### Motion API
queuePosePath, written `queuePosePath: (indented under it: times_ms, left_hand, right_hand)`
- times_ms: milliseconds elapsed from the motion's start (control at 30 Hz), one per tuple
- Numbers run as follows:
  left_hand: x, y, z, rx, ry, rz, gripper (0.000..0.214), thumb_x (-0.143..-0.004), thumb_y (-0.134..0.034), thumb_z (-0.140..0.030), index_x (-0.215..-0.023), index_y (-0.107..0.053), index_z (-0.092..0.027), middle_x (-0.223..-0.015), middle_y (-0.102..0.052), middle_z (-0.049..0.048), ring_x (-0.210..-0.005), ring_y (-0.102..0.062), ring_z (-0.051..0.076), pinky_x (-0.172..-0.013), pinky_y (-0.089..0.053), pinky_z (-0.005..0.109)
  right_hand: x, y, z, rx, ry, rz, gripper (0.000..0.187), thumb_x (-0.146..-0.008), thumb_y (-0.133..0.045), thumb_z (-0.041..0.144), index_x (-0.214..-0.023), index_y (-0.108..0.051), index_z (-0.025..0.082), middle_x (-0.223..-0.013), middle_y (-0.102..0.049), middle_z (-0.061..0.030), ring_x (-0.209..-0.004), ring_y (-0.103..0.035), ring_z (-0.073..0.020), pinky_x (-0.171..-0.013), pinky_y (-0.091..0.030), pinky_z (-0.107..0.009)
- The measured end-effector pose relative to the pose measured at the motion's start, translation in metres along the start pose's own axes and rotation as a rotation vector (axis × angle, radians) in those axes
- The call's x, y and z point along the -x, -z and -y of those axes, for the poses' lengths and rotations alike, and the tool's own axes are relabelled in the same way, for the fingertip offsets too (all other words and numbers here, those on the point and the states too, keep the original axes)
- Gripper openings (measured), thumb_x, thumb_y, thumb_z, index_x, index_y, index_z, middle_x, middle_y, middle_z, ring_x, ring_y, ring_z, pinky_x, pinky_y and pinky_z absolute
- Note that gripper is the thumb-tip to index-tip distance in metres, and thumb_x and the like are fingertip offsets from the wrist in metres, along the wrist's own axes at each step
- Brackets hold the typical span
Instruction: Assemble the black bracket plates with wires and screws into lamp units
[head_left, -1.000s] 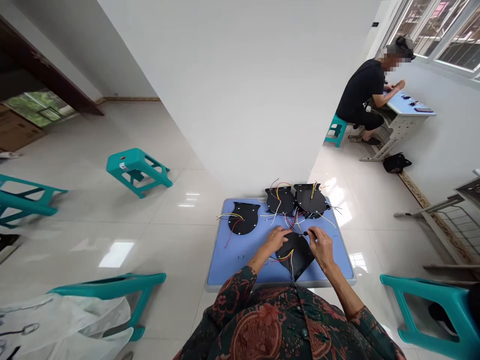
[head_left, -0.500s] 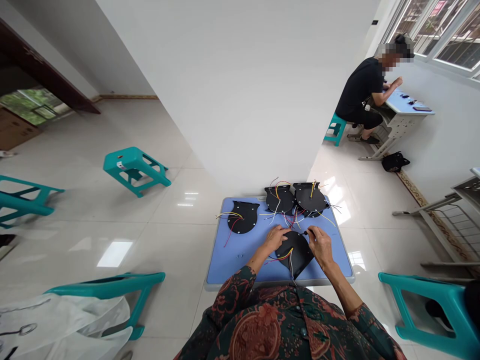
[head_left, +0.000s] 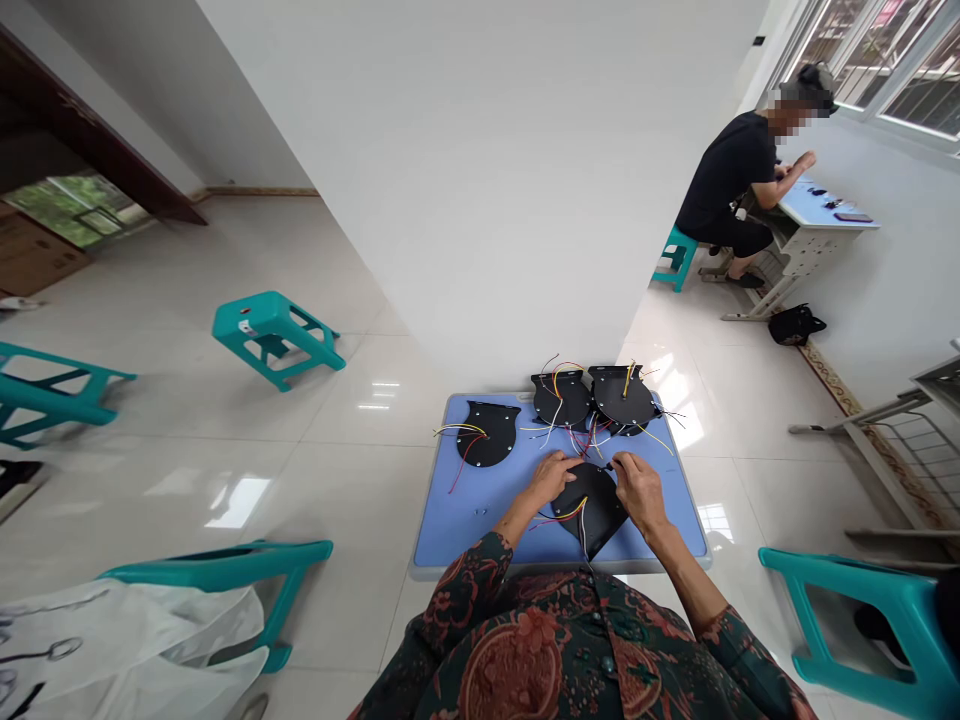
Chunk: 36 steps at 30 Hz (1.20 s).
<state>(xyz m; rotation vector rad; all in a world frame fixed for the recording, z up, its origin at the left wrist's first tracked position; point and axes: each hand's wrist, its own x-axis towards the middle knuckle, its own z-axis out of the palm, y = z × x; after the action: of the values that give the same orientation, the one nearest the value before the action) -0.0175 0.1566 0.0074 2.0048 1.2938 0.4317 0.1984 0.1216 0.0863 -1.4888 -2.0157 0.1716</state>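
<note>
A round black plate (head_left: pixel 600 515) with a flanged edge and red, yellow and white wires from its middle lies near the table's front. At its far left rim, my left hand (head_left: pixel 553 477) grips the edge between thumb and fingers. My right hand (head_left: pixel 637 487) is closed at the far right rim around a small dark tool (head_left: pixel 610 467); most of it is hidden by the fingers. Similar wired plates lie beyond: one at left (head_left: pixel 487 435), one at back middle (head_left: pixel 562 400), and stacked ones at back right (head_left: pixel 622 400).
The blue table (head_left: pixel 450 520) stands against a white wall pillar (head_left: pixel 487 200). Teal stools (head_left: pixel 274 325) stand around, one under a white cloth or bag (head_left: pixel 150 640). Another person (head_left: pixel 731 180) sits working at a desk (head_left: pixel 821 210) by the window.
The view has shifted slightly. Both hands keep their places on the plate, and the right fingers have moved only a little at the rim.
</note>
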Motion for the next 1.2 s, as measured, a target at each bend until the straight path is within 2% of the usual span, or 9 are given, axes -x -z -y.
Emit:
queuePosePath:
  times_ms: [300, 467, 633, 733, 833, 900, 967, 1067, 1200]
  left_hand:
    - [0.0, 0.004, -0.004, -0.013, 0.001, 0.031, 0.038, -0.095, -0.057, -0.021, -0.13, -0.069, -0.024, -0.106, -0.065, 0.0087, -0.1, -0.061, 0.024, -0.097, -0.049, 0.037]
    - [-0.001, 0.008, -0.006, -0.026, 0.011, 0.046, 0.037, -0.094, -0.058, -0.019, -0.128, -0.07, -0.025, -0.105, -0.065, 0.0078, -0.099, -0.061, 0.024, -0.094, -0.05, 0.035]
    - [0.004, 0.012, -0.024, -0.079, 0.052, 0.006, 0.038, -0.094, -0.056, -0.018, -0.13, -0.068, -0.022, -0.108, -0.064, 0.0099, -0.102, -0.06, 0.027, -0.094, -0.049, 0.038]
    - [0.013, 0.0, -0.046, -0.135, 0.074, -0.095, 0.053, -0.096, -0.059, -0.033, -0.146, -0.052, -0.02, -0.129, -0.058, 0.0162, -0.12, -0.052, 0.035, -0.104, -0.044, 0.049]
    - [0.025, -0.026, -0.066, -0.168, 0.006, -0.167, 0.097, -0.078, -0.072, -0.065, -0.153, -0.038, -0.014, -0.152, -0.044, 0.0231, -0.141, -0.037, 0.042, -0.116, -0.033, 0.056]
    - [0.032, -0.044, -0.072, -0.191, -0.023, -0.106, 0.125, -0.062, -0.076, -0.079, -0.156, -0.03, -0.01, -0.161, -0.03, 0.0282, -0.15, -0.023, 0.048, -0.12, -0.023, 0.062]
    - [0.037, -0.057, -0.074, -0.223, -0.028, -0.02, 0.138, -0.056, -0.075, -0.083, -0.158, -0.024, -0.005, -0.165, -0.016, 0.0322, -0.154, -0.009, 0.052, -0.121, -0.016, 0.067]
    - [0.039, -0.058, -0.07, -0.275, -0.052, 0.098, 0.136, -0.062, -0.074, -0.078, -0.157, -0.021, 0.002, -0.165, -0.004, 0.0355, -0.153, 0.006, 0.053, -0.121, -0.011, 0.068]
    - [0.04, -0.037, -0.059, -0.321, -0.157, 0.213, 0.121, -0.069, -0.077, -0.059, -0.158, -0.022, 0.0, -0.167, -0.003, 0.0311, -0.155, 0.008, 0.047, -0.125, -0.009, 0.061]
  right_hand:
    - [-0.018, 0.012, -0.006, 0.024, 0.078, 0.169, 0.022, -0.094, -0.049, 0.007, -0.092, -0.066, 0.021, -0.088, -0.07, -0.0063, -0.083, -0.064, -0.0195, -0.074, -0.046, -0.027]
    - [-0.024, 0.014, -0.006, 0.045, 0.116, 0.258, 0.032, -0.086, -0.045, -0.005, -0.09, -0.065, 0.02, -0.092, -0.07, -0.0063, -0.086, -0.063, -0.0197, -0.076, -0.045, -0.027]
    - [-0.034, 0.012, 0.004, 0.062, 0.185, 0.372, 0.039, -0.078, -0.043, -0.011, -0.085, -0.064, 0.021, -0.088, -0.069, -0.0041, -0.086, -0.061, -0.0195, -0.077, -0.044, -0.028]
    - [-0.04, 0.01, 0.007, 0.069, 0.191, 0.407, 0.037, -0.078, -0.044, -0.01, -0.085, -0.064, 0.02, -0.087, -0.068, -0.0042, -0.085, -0.061, -0.0189, -0.076, -0.044, -0.028]
    - [-0.041, 0.01, 0.007, 0.076, 0.165, 0.409, 0.032, -0.084, -0.045, -0.005, -0.088, -0.064, 0.02, -0.088, -0.068, -0.0056, -0.086, -0.062, -0.0192, -0.076, -0.045, -0.028]
    - [-0.039, 0.009, 0.006, 0.081, 0.144, 0.405, 0.025, -0.091, -0.046, 0.002, -0.089, -0.064, 0.019, -0.089, -0.068, -0.007, -0.086, -0.063, -0.0199, -0.076, -0.046, -0.029]
    - [-0.036, 0.007, 0.005, 0.084, 0.119, 0.399, 0.019, -0.097, -0.047, 0.01, -0.092, -0.063, 0.019, -0.089, -0.068, -0.0084, -0.084, -0.063, -0.0208, -0.076, -0.047, -0.03]
    - [-0.031, 0.004, 0.005, 0.078, 0.076, 0.381, 0.016, -0.1, -0.044, 0.016, -0.102, -0.06, 0.017, -0.095, -0.069, -0.011, -0.088, -0.065, -0.0224, -0.078, -0.048, -0.031]
    - [-0.026, 0.002, 0.005, 0.052, 0.047, 0.366, 0.016, -0.1, -0.042, 0.015, -0.109, -0.054, 0.017, -0.098, -0.07, -0.0108, -0.09, -0.067, -0.0228, -0.078, -0.049, -0.032]
